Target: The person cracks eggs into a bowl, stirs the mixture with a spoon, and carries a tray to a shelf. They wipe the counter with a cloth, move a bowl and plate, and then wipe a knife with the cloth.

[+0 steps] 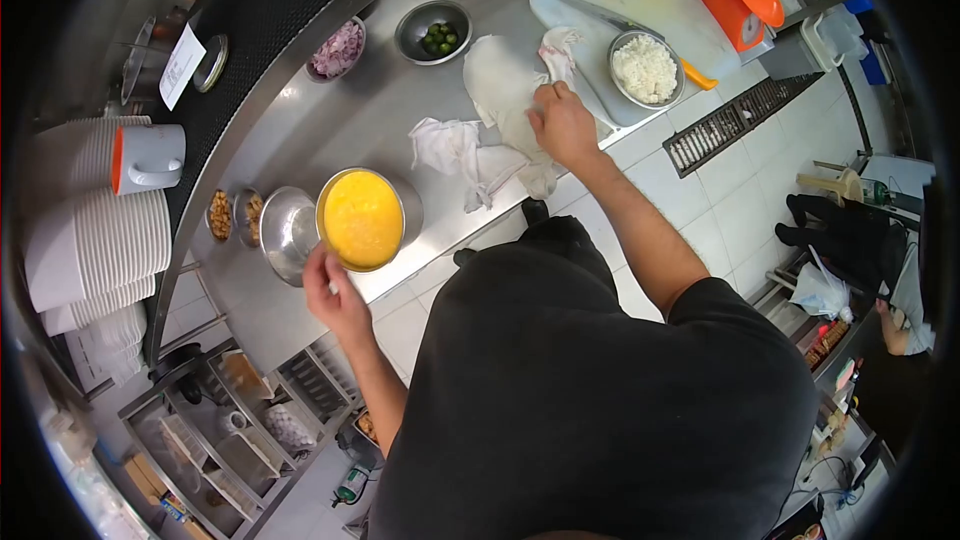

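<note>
My left hand (338, 298) is at the near side of a metal pot (402, 212) filled with yellow liquid (360, 220) that looks like beaten egg. Its fingers are loosely bent and apart, close to the pot's rim; whether they touch it is hard to tell. Left of the pot sits a steel bowl (287, 230). My right hand (566, 128) is closed on a white cloth (560, 48) beside the cutting board (690, 15). More crumpled cloth (445, 145) lies to its left. Just right of that hand stands a bowl of white crumbly food (645, 70).
A knife (600, 12) with an orange handle lies on the board, behind the bowl. Bowls of chopped onion (338, 48) and green pieces (438, 38) stand further back. An orange scale (735, 15) is at the right. Stacked white dishes (95, 250) are left; another person (905, 290) stands far right.
</note>
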{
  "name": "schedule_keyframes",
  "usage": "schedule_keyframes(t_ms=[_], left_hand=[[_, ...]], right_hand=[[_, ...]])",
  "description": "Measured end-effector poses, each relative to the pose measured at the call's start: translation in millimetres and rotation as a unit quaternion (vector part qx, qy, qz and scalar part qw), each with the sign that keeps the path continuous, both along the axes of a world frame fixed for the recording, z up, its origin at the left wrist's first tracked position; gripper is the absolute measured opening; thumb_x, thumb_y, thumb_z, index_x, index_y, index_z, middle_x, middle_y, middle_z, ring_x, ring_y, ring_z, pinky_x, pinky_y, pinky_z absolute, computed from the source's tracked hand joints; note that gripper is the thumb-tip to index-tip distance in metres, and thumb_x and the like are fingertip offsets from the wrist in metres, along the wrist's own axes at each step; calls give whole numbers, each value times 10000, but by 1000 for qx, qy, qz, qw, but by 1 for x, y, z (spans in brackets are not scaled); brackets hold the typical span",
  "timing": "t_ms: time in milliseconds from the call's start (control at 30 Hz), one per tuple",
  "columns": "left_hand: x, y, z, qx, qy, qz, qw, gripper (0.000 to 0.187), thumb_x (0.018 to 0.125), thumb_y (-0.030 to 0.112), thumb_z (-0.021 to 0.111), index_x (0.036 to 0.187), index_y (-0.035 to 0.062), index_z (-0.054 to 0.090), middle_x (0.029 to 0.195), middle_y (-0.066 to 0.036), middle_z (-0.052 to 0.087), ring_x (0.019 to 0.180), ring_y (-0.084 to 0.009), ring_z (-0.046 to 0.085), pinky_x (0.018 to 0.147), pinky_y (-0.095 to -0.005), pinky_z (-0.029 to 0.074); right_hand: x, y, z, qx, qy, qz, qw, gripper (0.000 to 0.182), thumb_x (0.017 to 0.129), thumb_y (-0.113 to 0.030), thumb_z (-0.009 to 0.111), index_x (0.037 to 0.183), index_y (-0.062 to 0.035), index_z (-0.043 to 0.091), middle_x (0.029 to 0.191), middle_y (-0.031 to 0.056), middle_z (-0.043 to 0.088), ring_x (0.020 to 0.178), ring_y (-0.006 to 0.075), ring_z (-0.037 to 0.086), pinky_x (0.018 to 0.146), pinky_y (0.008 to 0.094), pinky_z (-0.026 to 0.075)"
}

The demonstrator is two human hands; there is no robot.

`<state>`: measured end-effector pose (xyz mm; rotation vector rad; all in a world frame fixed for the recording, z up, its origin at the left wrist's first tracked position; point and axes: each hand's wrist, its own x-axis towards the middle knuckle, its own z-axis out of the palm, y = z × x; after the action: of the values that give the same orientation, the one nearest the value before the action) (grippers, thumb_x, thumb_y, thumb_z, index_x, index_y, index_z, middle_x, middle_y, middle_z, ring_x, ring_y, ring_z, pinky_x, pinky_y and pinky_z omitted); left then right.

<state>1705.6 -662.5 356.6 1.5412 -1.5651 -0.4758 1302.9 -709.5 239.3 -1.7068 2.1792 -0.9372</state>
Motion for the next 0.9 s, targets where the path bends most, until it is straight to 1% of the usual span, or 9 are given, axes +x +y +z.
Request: schedule_keyframes(t_ms=[67,167,367,467,500,600,633,733,900], left_hand=[[-39,-18,16,23,-26,-69,997,212,1021,61,621,1204,-15,695,1120,-112,718,959,-179,683,860,-297,528],[-96,-33,22,84,16,-174,981,230,991,43,646,1213,11,700,1088,-84,707,873,-133,655,782,-273,529],[-177,-45,30,152,-58,-285,945,336,912,119,747,1234,36,698,1255,-132,668,907,-203,690,757,-316,544],[-191,-61,9,194,-94,-316,924,322,896,116,731,1207,40,702,1201,-148,703,937,-267,711,765,-354,551],[-183,-71,-5,167,-139,-357,908,277,906,109,688,1163,5,695,1079,-155,739,927,-254,718,770,-366,553],[-177,-85,-11,93,-26,-354,930,238,918,95,654,1116,-32,688,971,-121,756,890,-223,713,758,-380,554],[-169,-86,-9,217,69,-296,928,250,946,92,625,1158,-30,675,1074,-68,745,961,-180,692,802,-352,541],[-175,-86,27,278,272,-174,905,291,964,97,600,1235,4,651,1181,-49,710,1035,-169,663,873,-330,514],[-138,-107,19,268,378,-178,868,295,962,117,593,1236,11,626,1184,-76,704,1048,-191,667,882,-361,526]], right_hand=[[-5,4,-9,69,-22,1,997,126,914,-163,686,949,-71,609,945,137,642,849,385,664,741,511,533],[-6,10,-8,49,-78,-9,996,145,919,-182,698,962,-73,612,918,130,646,839,370,665,719,495,526],[25,14,42,-147,-205,51,966,152,916,-192,707,900,-72,614,891,115,635,804,352,653,682,465,513],[61,15,85,-213,-247,129,937,86,917,-112,720,897,-53,660,866,96,656,775,293,663,670,391,524],[70,13,97,-237,-228,169,929,59,918,-102,717,919,-58,677,868,90,660,788,279,669,684,384,530],[72,9,109,-298,-215,210,906,104,921,-88,705,1024,-72,709,940,98,672,831,264,681,735,373,545],[75,8,109,-316,-221,214,898,144,923,-86,700,1066,-76,716,975,104,676,846,263,684,752,372,549],[56,9,90,-239,-308,109,914,229,909,-127,694,1133,-80,693,1092,127,669,1049,343,652,878,434,539],[-6,1,12,-60,-71,49,994,336,914,-138,691,1236,-56,645,1202,159,645,1111,369,632,946,466,519]])
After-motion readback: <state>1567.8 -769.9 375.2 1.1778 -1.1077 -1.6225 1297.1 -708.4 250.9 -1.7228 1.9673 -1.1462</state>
